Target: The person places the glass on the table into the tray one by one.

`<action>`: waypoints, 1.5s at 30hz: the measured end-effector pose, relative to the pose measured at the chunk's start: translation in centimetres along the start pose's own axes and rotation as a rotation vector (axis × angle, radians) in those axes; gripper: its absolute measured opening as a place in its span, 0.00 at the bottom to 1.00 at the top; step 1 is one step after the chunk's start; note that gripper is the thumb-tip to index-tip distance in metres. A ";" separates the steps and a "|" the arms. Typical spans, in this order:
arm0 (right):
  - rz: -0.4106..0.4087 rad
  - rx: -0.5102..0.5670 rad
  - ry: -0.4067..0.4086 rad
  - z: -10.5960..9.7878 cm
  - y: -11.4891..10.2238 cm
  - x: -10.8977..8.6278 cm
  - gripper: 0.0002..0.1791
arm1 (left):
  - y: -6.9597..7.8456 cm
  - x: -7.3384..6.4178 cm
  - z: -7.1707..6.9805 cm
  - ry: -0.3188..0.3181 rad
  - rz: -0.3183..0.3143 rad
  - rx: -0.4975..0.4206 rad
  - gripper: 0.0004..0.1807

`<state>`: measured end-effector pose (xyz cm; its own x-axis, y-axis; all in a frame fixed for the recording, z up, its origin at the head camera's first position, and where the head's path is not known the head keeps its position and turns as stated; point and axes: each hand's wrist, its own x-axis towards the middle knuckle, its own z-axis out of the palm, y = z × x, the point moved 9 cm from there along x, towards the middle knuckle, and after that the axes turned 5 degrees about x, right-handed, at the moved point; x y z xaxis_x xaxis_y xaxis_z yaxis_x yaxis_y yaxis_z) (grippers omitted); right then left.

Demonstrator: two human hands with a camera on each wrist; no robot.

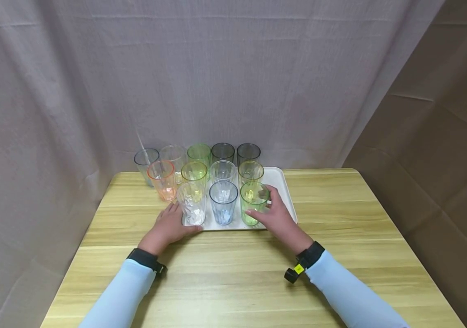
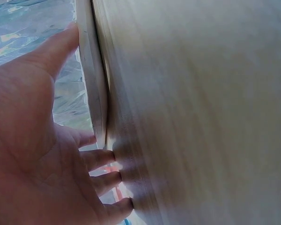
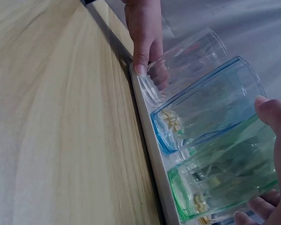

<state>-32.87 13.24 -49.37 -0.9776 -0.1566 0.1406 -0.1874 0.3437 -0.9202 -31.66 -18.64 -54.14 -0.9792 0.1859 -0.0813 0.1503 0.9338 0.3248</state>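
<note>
In the head view my right hand [image 1: 277, 216] grips a light green glass [image 1: 250, 218] at the front right of a white tray [image 1: 276, 175]. Its thumb is on the near side and its fingers go round the far side. My left hand [image 1: 171, 227] touches the tray's front left corner beside a clear glass [image 1: 194, 214]; the left wrist view shows its thumb along the rim and the other fingers spread. Between the hands a blue glass [image 1: 223, 212] stands upright. In the right wrist view the green glass [image 3: 215, 173] is nearest my right thumb.
Behind stand more glasses: an orange glass [image 1: 162, 182] off the tray at left, yellow-rimmed ones, and two dark glasses [image 1: 223, 150] at the back. A grey-blue glass [image 1: 145, 157] is at the far left. Grey cloth [image 1: 233, 82] hangs behind the wooden table [image 1: 233, 278].
</note>
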 end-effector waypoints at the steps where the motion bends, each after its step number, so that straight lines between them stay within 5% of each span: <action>1: -0.004 -0.001 0.006 -0.2 0.0 -0.2 0.56 | 0.0 0.0 0.0 0.002 0.001 0.000 0.66; 5: -0.017 -0.022 0.032 -1.3 0.1 -1.4 0.56 | 0.1 0.1 0.0 0.036 0.023 -0.034 0.65; 11: -0.001 -0.010 0.073 -3.2 1.1 -3.8 0.52 | -0.4 -0.3 -1.4 0.084 0.113 -0.234 0.56; 15: 0.025 -0.004 0.077 -3.9 2.0 -5.4 0.49 | -2.7 -0.8 -2.9 0.093 0.029 -0.234 0.46; 18: 0.050 -0.004 0.070 -3.9 2.6 -6.4 0.49 | -5.0 -0.8 -4.6 0.190 -0.085 -0.267 0.38; 22: 0.045 -0.001 0.057 -3.6 2.8 -7.3 0.47 | -7.4 -0.3 -7.0 0.424 -0.188 -0.420 0.39; 25: 0.018 0.009 0.040 -3.1 2.7 -7.8 0.45 | -8.3 0.5 -7.9 0.560 -0.192 -0.528 0.47; 28: 0.011 0.020 0.032 -2.6 2.7 -8.2 0.44 | -8.6 1.3 -8.2 0.624 -0.165 -0.594 0.52; 37: 0.019 0.007 0.030 -2.2 2.7 -8.8 0.44 | -9.1 2.3 -8.0 0.689 -0.152 -0.669 0.49; 45: 0.000 -0.007 0.015 -2.6 2.7 -9.0 0.46 | -9.2 -0.5 -8.8 0.660 -0.171 -0.690 0.48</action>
<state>-24.83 17.99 -52.16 -0.9789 -0.1424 0.1464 -0.1882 0.3504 -0.9175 -33.75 -29.96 -48.83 -0.8914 -0.3411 0.2985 0.0922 0.5083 0.8562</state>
